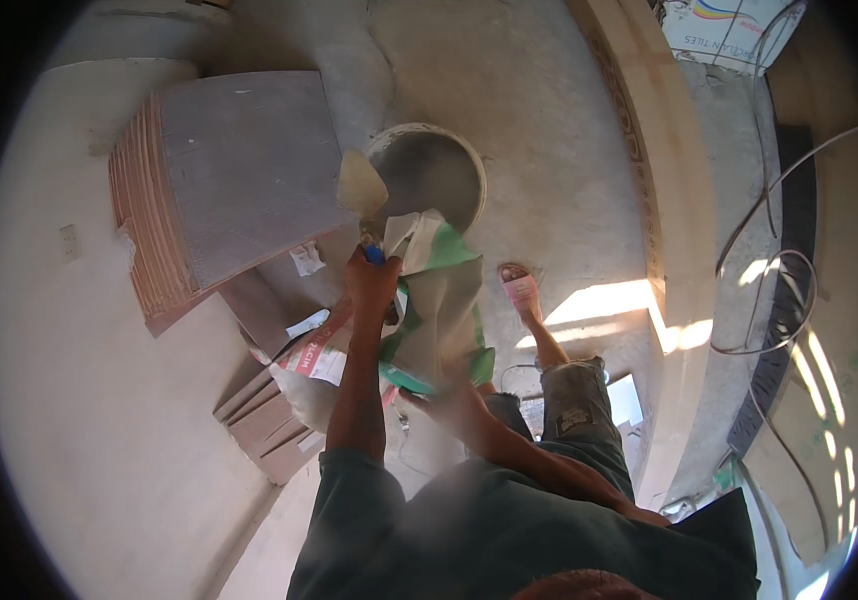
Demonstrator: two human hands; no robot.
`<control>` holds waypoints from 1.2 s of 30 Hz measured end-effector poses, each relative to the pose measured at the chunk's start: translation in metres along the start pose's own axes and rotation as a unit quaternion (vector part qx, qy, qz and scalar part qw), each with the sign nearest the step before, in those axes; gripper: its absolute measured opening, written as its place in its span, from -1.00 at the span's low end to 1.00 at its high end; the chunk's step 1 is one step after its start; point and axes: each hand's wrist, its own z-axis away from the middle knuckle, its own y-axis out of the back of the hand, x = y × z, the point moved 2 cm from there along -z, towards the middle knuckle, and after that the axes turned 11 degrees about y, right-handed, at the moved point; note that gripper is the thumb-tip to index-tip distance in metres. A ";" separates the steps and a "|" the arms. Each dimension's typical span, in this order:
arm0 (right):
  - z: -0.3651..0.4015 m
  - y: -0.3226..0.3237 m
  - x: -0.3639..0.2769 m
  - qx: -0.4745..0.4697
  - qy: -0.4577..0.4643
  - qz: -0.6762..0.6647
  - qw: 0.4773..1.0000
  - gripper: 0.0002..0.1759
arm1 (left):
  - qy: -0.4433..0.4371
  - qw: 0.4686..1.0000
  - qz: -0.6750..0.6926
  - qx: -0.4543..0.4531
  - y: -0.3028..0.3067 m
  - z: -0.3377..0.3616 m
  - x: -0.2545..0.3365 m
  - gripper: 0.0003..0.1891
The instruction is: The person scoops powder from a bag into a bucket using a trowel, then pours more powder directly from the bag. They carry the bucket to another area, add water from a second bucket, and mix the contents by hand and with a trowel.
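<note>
My left hand (374, 280) is closed around the blue handle of a pointed trowel (362, 185), its blade up beside the rim of a round bucket (483, 175). Against that hand leans a white and green sack (436, 310), tilted with its upper end at the bucket's near rim. Lower down, my right hand (441, 402) grips the sack's bottom end; its fingers are partly hidden and blurred. Grey material fills the inside of the bucket, though its texture is hard to make out.
A stack of large grey tiles (254, 170) leans at the left, by a white wall (59, 330). Below it are a red-and-white sack (314, 370) and brown tile pieces (264, 425). Long cardboard-coloured boxes (669, 200), a loose cable (724, 270) and a tile carton (724, 35) lie right.
</note>
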 end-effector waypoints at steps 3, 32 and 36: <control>0.030 -0.037 -0.027 0.086 -0.116 -0.090 0.985 -0.52 | 0.038 0.995 0.083 -0.029 0.018 0.007 -0.001 -0.72; 0.080 -0.116 -0.065 0.184 -0.311 -0.356 0.862 -0.46 | 0.006 0.984 0.162 -0.071 0.064 0.011 0.105 -0.78; 0.027 -0.107 -0.046 0.227 -0.283 -0.302 0.882 -0.48 | -0.017 0.994 0.089 -0.059 0.028 -0.040 0.088 -0.81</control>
